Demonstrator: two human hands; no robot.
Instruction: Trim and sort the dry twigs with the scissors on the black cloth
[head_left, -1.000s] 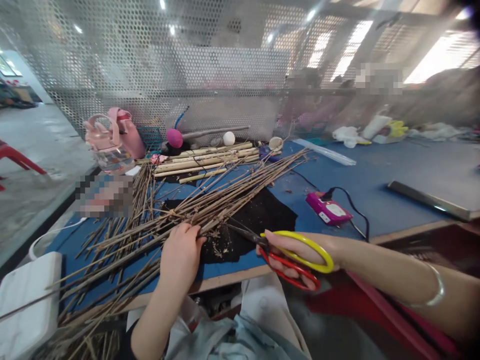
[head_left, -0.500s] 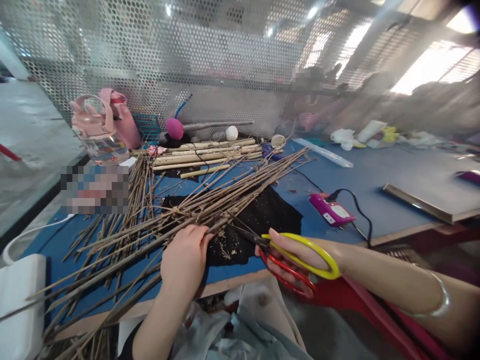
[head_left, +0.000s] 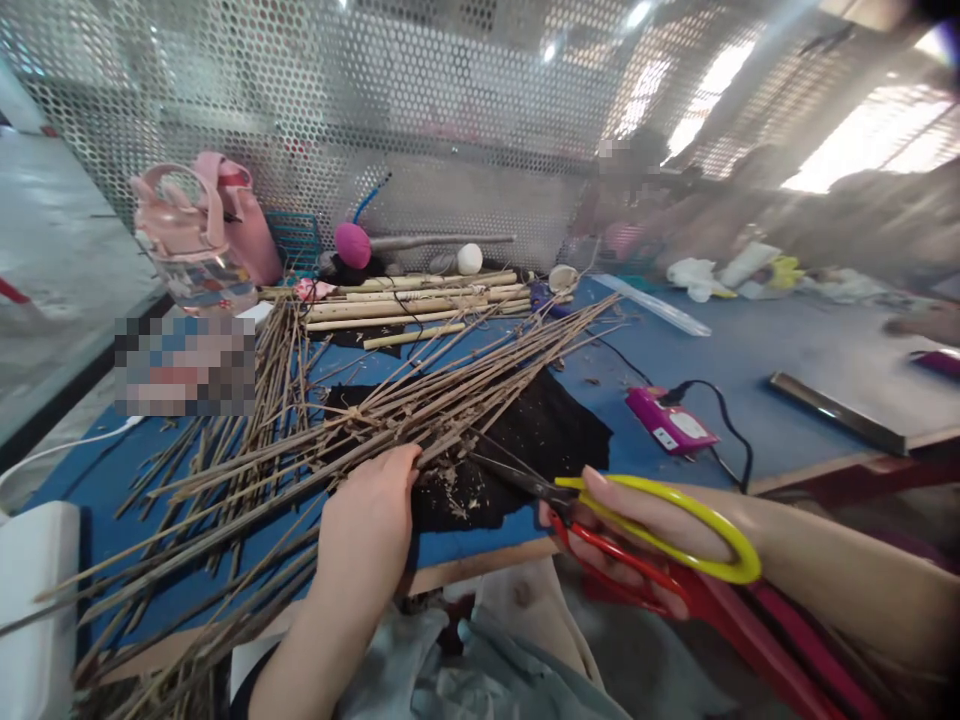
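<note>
Thin brown twigs [head_left: 442,393] across black cloth [head_left: 566,430], yellow-and-red-handled scissors [head_left: 561,494] angled toward them

Scissor handles [head_left: 748,562] — glossy, plastic-looking; stems [head_left: 442,408] — woody, matt (rather rough).

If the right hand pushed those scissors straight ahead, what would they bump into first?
Probably the dry twigs: the scissors in the right hand point at them, over the black cloth. The tips look very near, but I can't tell whether they already touch.

blue bench [head_left: 784,325] | twigs [head_left: 375,425] spread toward near-left corner | black cloth [head_left: 559,435], near edge | purple socket [head_left: 673,420], near edge | pale sticks [head_left: 412,308], far edge
</note>
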